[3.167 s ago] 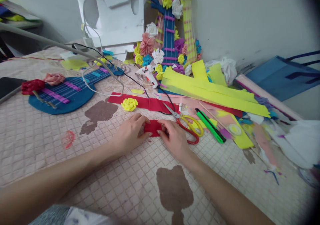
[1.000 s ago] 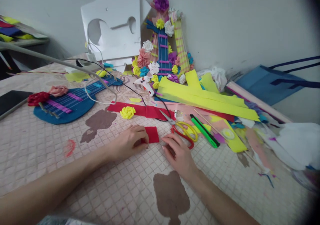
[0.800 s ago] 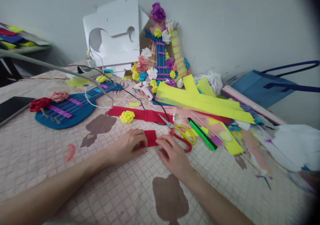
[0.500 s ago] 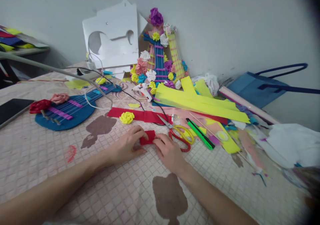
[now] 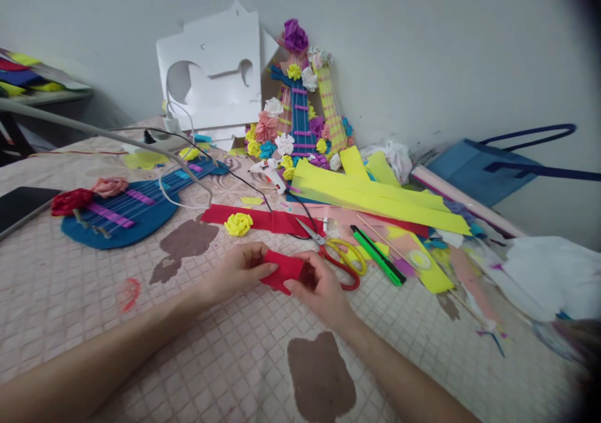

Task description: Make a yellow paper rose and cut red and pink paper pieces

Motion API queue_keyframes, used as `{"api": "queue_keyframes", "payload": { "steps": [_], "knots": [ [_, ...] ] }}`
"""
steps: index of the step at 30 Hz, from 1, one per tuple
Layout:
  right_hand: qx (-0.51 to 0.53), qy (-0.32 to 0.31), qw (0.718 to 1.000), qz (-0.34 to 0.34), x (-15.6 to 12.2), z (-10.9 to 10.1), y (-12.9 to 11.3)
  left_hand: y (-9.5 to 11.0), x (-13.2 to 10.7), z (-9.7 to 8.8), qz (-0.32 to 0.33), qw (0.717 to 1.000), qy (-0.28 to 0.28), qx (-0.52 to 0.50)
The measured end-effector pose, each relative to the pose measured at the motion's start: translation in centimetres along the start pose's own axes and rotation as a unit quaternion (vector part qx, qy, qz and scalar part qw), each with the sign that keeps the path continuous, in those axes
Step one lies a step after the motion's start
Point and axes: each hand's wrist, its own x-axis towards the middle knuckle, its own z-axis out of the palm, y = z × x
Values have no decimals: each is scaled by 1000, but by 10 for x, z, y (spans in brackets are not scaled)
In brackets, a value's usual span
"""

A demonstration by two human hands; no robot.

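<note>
Between my two hands is a small piece of red crepe paper [image 5: 283,270], opened out and slightly curved. My left hand [image 5: 237,274] pinches its left side with the thumb on top. My right hand [image 5: 323,287] grips the right side, thumb in front and fingers behind. Just beyond them lies a long red paper strip [image 5: 216,213] with a yellow paper flower [image 5: 238,224] on it. Scissors [image 5: 335,251] with red and yellow handles lie right beside my right hand, and a green box cutter [image 5: 378,254] is farther right.
A blue paper guitar [image 5: 126,213] with flowers lies at the left, near a dark tablet-like device [image 5: 23,207]. A white glue gun [image 5: 268,174] and its cord are behind the strip. Yellow paper strips [image 5: 370,198] and scraps cover the right side. Decorated guitars [image 5: 303,113] lean on the wall.
The red piece was folded small and low at the tabletop; now it is opened wider and tilted up between my hands. My thumbs have come round onto its near face.
</note>
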Motion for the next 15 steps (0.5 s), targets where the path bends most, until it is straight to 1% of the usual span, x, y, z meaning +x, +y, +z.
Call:
{"api": "queue_keyframes", "payload": {
  "steps": [2, 4, 8, 11, 15],
  "knots": [
    [34, -10, 999, 29, -2, 2, 1, -1, 0, 1, -28, 998, -13, -60],
    [57, -15, 997, 48, -2, 5, 3, 0, -1, 2, -41, 996, -20, -80],
    [92, -8, 994, 59, 0, 8, 3, 2, -1, 4, -49, 994, -29, -96],
    [108, -16, 992, 65, 1, 8, 3, 0, 1, 4, -69, 992, -42, -97],
    [120, -20, 990, 69, -1, 7, 3, -4, 1, 5, -86, 992, -29, -87]
  ]
}}
